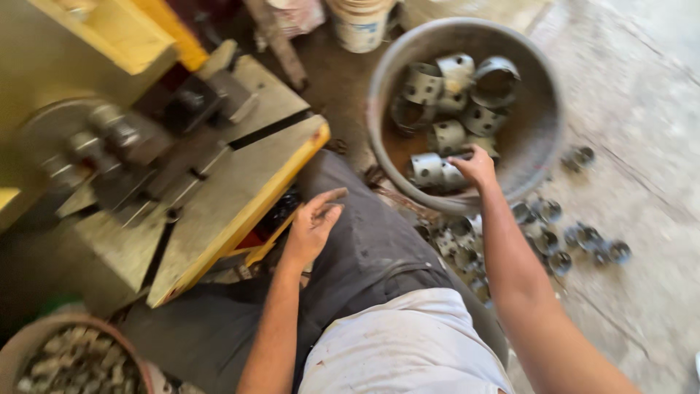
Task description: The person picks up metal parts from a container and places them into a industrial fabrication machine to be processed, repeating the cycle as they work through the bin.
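Reaching into the grey basin (543, 138) on the floor, the right hand (475, 166) closes its fingers over a perforated metal ring (426, 169) lying near the basin's near rim; the grip looks formed but the ring is not lifted clear. The left hand (313, 222) rests released on the knee, fingers loose, holding nothing, just beside the yellow-edged press table (240, 197). The step in hand appears to be picking one ring from the basin; the next move likely calls for a firm pinch and a lift over the rim, clear of neighbouring rings (456, 91). More small rings (554, 244) lie scattered on the concrete beside the basin. A white bucket (361, 25) with a coloured label stands beyond the basin; its print is too blurred to describe. A round basket (73, 357) of pale pieces sits at lower left.
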